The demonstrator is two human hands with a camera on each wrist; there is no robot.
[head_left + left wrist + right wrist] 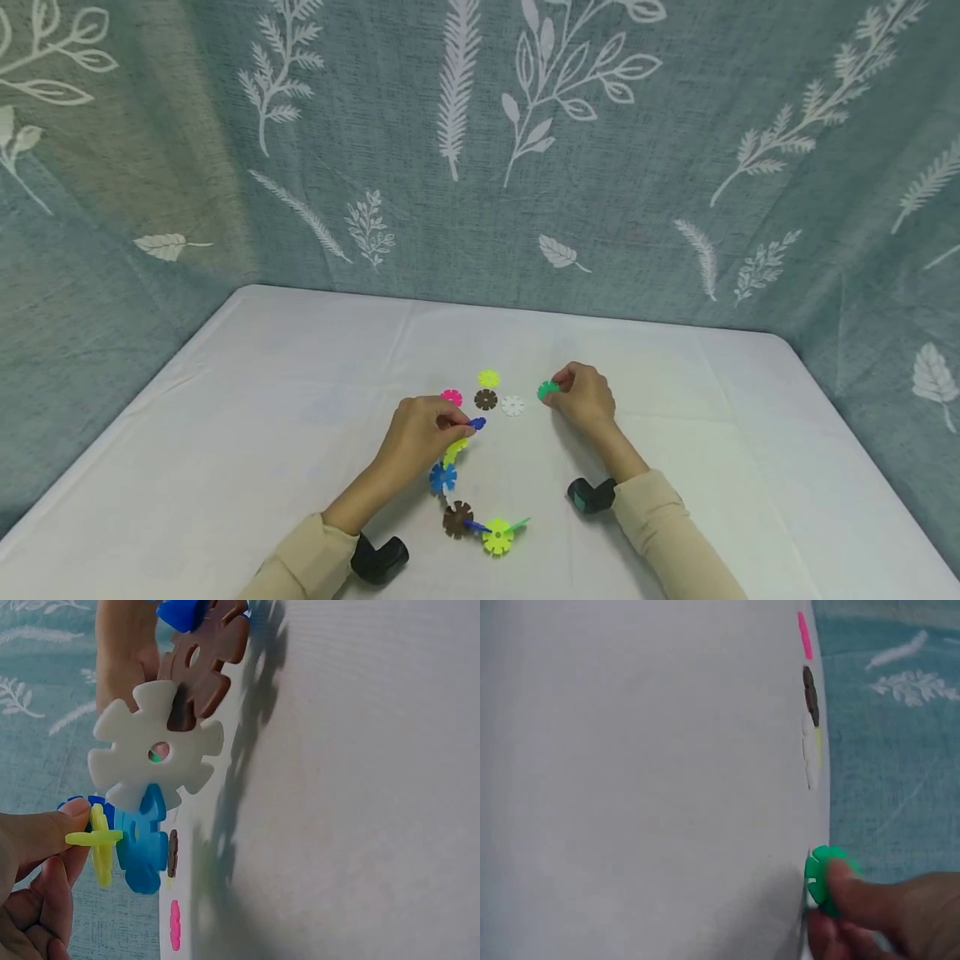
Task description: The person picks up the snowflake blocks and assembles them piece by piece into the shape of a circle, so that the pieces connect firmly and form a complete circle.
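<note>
My left hand [420, 429] pinches a dark blue notched disc [478, 423] at one end of a curved chain of interlocking flower discs. Along the chain come a yellow disc [453, 451], a light blue disc [443, 477], a white disc [124, 761], a brown disc [457, 520], another dark blue one [476, 527], a second yellow disc [498, 537] and a pale green disc [519, 524]. Part of the chain stands off the cloth, casting a shadow in the left wrist view. Between thumb and fingers, my right hand [588, 400] holds a loose green disc [546, 389].
Loose discs lie flat between and beyond the hands: pink [452, 397], yellow [489, 378], dark brown [486, 400] and white [513, 406]. A white cloth [750, 433] covers the table. Behind it hangs a teal leaf-patterned curtain [420, 225]. Black wrist devices [380, 560] sit under both forearms.
</note>
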